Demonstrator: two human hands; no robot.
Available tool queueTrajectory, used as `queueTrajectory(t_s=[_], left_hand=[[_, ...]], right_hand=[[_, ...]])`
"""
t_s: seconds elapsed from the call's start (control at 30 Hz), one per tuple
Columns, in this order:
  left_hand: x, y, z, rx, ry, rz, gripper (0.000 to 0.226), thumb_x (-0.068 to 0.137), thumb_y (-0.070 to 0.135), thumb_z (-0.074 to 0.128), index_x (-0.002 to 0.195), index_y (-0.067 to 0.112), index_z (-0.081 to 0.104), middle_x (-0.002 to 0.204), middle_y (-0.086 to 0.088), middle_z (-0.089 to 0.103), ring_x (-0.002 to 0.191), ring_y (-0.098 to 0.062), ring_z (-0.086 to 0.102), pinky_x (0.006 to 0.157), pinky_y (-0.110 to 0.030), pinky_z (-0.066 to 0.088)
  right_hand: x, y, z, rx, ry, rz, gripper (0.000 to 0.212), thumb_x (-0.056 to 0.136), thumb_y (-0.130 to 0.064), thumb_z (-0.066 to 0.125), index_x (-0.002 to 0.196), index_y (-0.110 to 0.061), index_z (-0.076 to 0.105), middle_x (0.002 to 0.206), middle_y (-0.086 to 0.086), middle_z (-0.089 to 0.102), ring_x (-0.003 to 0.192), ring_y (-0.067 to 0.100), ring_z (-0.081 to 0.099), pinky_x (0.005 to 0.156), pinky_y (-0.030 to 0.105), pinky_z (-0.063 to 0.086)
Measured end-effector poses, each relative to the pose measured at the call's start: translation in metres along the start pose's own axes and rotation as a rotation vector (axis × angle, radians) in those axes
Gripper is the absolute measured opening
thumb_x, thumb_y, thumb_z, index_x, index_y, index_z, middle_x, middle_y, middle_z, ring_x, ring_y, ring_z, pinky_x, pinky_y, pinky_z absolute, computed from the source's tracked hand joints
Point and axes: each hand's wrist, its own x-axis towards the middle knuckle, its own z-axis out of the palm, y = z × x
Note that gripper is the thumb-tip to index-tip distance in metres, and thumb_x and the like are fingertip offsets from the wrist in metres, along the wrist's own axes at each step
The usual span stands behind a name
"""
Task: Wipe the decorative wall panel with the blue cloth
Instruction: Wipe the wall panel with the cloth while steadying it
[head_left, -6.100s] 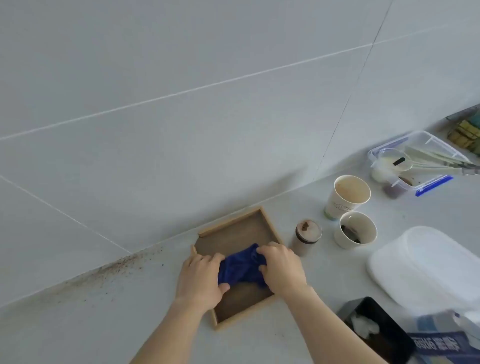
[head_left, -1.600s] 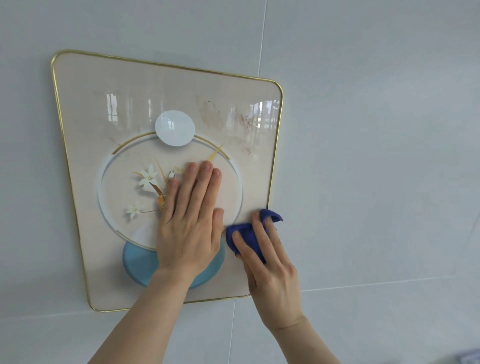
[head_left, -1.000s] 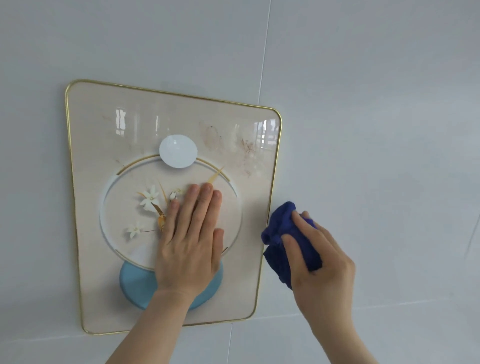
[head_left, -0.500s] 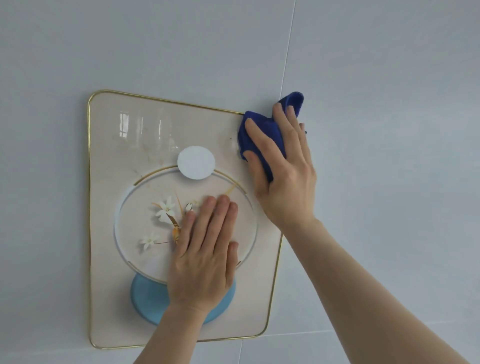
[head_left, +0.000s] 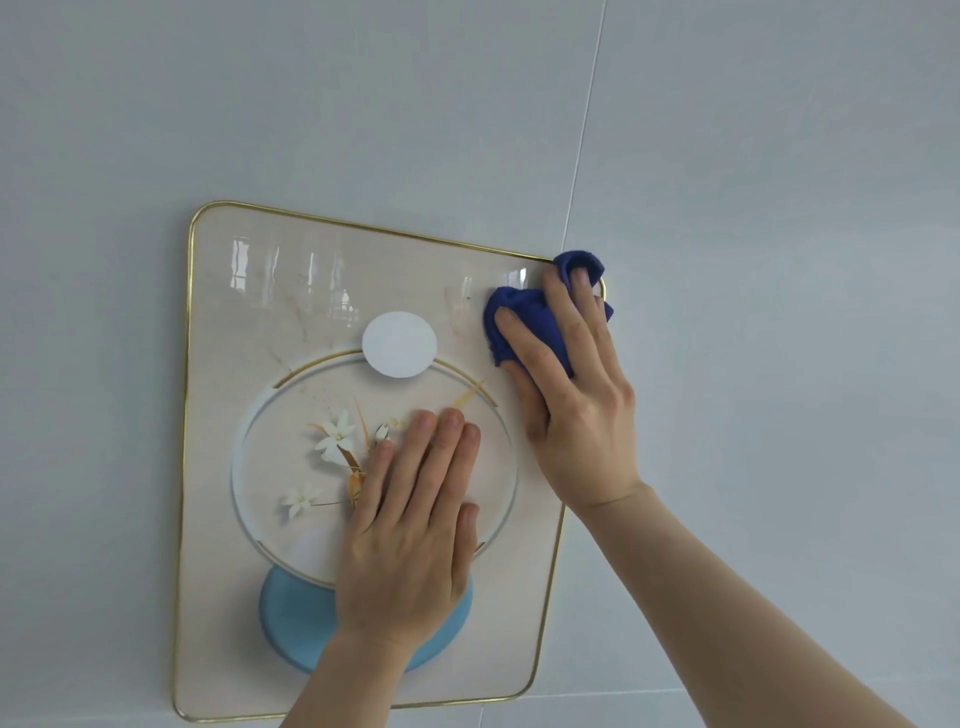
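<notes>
While the left hand (head_left: 410, 535) lies flat on the middle of the decorative wall panel (head_left: 249, 322), fingers straight and pressed together over its painted ring, the right hand (head_left: 571, 395) pushes the bunched blue cloth (head_left: 524, 317) against the panel's top right corner, fingers spread across it. The glossy, gold-edged panel hangs on a wall (head_left: 753, 208) of large pale grey tiles with thin joints. Faint brownish smears lie near the panel's top edge, just left of the cloth.

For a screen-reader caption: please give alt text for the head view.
A right hand presses a blue cloth on the upper right corner of a gold-rimmed flower panel on a grey tiled wall. The left hand lies flat on the panel's middle.
</notes>
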Motion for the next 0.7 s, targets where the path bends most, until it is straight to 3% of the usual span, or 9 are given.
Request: queueTrajectory(t_s=[0.4,0.53,0.7], left_hand=[[0.001,0.0,-0.001,0.008,-0.018,-0.003,0.062,0.109,0.031,0.032,0.167,0.012,0.022,0.177,-0.004,0.018,0.164,-0.025,0.016,0.135,-0.045,0.006],[0.0,0.0,0.0,0.004,-0.023,-0.006,0.063,0.109,0.031,0.031,0.168,0.012,0.02,0.178,-0.004,0.014,0.164,-0.025,0.016,0.135,-0.046,0.007],[0.0,0.0,0.0,-0.002,-0.021,-0.007,0.063,0.109,0.03,0.03,0.168,0.012,0.019,0.178,-0.004,0.012,0.165,-0.025,0.013,0.135,-0.046,0.007]], right_hand=[[-0.081,0.005,-0.036,-0.063,-0.213,-0.042,0.054,0.093,0.011,0.073,0.14,-0.014,0.067,0.159,0.024,0.048,0.155,0.042,0.037,0.119,0.051,0.049],[-0.108,0.002,-0.054,-0.11,-0.323,0.032,0.072,0.075,0.02,0.081,0.136,-0.017,0.071,0.157,0.023,0.051,0.147,0.042,0.049,0.099,0.043,0.063],[-0.111,-0.01,-0.073,-0.098,-0.389,0.143,0.057,0.074,0.011,0.087,0.123,-0.015,0.079,0.145,0.022,0.065,0.128,0.039,0.068,0.076,0.039,0.069]])
